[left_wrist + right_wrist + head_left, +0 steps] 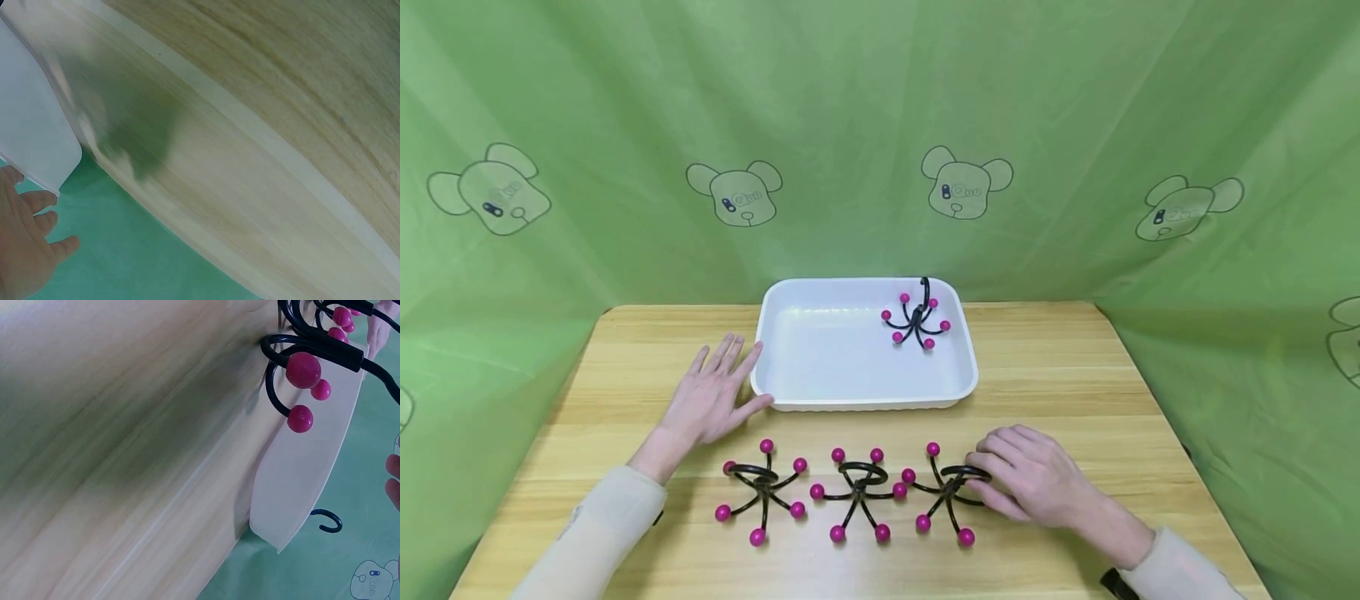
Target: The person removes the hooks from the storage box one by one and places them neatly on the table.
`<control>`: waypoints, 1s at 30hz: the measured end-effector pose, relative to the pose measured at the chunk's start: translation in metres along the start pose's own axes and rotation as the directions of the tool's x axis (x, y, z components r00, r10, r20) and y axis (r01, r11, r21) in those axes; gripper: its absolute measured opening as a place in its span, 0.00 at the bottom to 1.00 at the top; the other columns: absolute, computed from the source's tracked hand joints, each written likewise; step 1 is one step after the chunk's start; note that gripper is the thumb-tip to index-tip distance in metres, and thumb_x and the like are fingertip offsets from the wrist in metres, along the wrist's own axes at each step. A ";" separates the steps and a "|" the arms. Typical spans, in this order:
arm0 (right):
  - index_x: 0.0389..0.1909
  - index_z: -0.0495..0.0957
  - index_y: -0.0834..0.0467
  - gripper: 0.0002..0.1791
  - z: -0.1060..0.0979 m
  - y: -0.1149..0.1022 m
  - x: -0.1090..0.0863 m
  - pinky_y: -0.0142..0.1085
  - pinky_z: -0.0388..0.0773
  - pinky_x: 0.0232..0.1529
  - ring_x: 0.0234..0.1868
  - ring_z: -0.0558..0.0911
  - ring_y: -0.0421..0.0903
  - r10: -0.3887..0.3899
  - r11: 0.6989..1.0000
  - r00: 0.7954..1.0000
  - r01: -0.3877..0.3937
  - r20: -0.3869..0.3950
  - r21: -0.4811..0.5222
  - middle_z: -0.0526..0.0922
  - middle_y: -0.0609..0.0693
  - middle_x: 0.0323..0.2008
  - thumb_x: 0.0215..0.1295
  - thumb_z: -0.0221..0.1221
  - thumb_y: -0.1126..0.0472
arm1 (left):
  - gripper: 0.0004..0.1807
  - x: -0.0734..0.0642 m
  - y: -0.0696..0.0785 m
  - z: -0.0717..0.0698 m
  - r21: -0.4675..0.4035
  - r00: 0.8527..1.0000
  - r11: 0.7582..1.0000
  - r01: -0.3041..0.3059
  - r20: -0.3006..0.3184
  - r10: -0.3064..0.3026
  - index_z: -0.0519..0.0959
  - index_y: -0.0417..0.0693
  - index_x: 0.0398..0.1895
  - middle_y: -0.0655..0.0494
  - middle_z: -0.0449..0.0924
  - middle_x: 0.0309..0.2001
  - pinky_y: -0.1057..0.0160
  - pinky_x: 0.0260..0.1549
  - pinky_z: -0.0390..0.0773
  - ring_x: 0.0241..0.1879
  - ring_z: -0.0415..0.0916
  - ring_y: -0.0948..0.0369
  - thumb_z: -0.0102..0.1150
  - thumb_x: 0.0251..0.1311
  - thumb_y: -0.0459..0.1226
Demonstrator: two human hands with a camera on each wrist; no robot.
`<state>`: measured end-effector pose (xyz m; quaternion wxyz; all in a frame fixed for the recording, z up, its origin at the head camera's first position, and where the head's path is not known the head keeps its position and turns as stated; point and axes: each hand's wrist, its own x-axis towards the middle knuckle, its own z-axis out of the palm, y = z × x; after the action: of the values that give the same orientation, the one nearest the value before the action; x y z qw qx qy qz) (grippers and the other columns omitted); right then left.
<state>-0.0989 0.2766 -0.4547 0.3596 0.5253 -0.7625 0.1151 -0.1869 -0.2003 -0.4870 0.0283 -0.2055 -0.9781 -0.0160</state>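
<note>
My left hand (713, 400) lies with spread fingers at the near left corner of the white tray (820, 350); its thumb and forefinger reach the rim. My right hand (1037, 475) is at the right-hand black hanger hook (951, 483), a curved hook with several arms ending in pink balls. The hook's curl passes between thumb and fingers. In the right wrist view, the visible fingertips (394, 481) show a gap from the black shaft (340, 350). Two like hooks stand in the row, a middle one (860, 492) and a left one (763, 487).
Another such hook (917, 321) lies in the tray's right part, its curl leaning on the back rim. The wooden table (1045, 367) ends at a green curtain (865, 92) behind and at both sides.
</note>
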 end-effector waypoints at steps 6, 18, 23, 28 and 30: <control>0.37 0.87 0.57 0.23 -0.004 0.003 0.006 0.34 0.84 0.31 0.31 0.84 0.43 0.006 1.000 1.000 -0.006 -0.008 0.016 0.87 0.47 0.32 0.81 0.51 0.46 | 0.51 0.000 0.000 0.000 0.000 1.000 1.000 -0.001 -0.002 0.001 0.49 0.51 0.87 0.38 0.52 0.84 0.35 0.84 0.52 0.85 0.47 0.42 0.44 0.72 0.70; 0.40 0.86 0.60 0.27 -0.017 0.021 0.022 0.33 0.85 0.31 0.30 0.84 0.42 0.089 0.996 0.996 -0.089 0.011 -0.003 0.88 0.48 0.33 0.83 0.48 0.43 | 0.51 0.000 -0.001 -0.001 0.000 1.000 1.000 0.002 0.006 -0.002 0.49 0.51 0.87 0.38 0.51 0.84 0.35 0.84 0.52 0.86 0.47 0.42 0.44 0.72 0.70; 0.43 0.87 0.60 0.30 -0.024 0.030 0.032 0.36 0.85 0.30 0.31 0.84 0.44 0.169 0.985 0.984 -0.167 0.052 -0.043 0.88 0.49 0.35 0.83 0.46 0.40 | 0.51 0.000 0.000 0.000 0.001 1.000 1.000 -0.002 0.006 0.002 0.48 0.51 0.87 0.39 0.50 0.85 0.35 0.84 0.52 0.86 0.47 0.42 0.43 0.73 0.70; 0.48 0.86 0.59 0.32 -0.028 0.039 0.042 0.37 0.84 0.29 0.33 0.85 0.46 0.240 0.969 0.964 -0.232 0.111 -0.079 0.89 0.51 0.38 0.83 0.44 0.37 | 0.51 0.000 0.000 0.000 -0.003 1.000 1.000 -0.002 -0.002 0.002 0.49 0.51 0.87 0.38 0.52 0.84 0.35 0.84 0.52 0.85 0.48 0.42 0.44 0.72 0.70; 0.50 0.86 0.59 0.33 -0.028 0.043 0.045 0.37 0.84 0.29 0.34 0.85 0.46 0.262 0.964 0.956 -0.253 0.131 -0.082 0.89 0.51 0.38 0.83 0.44 0.36 | 0.51 0.000 0.000 0.000 -0.004 1.000 1.000 -0.001 -0.001 0.001 0.49 0.51 0.87 0.38 0.51 0.84 0.35 0.84 0.52 0.85 0.48 0.42 0.44 0.72 0.70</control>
<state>-0.1334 0.2780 -0.3961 0.3038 0.4165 -0.8511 0.0990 -0.1868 -0.2003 -0.4872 0.0286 -0.2061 -0.9779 -0.0181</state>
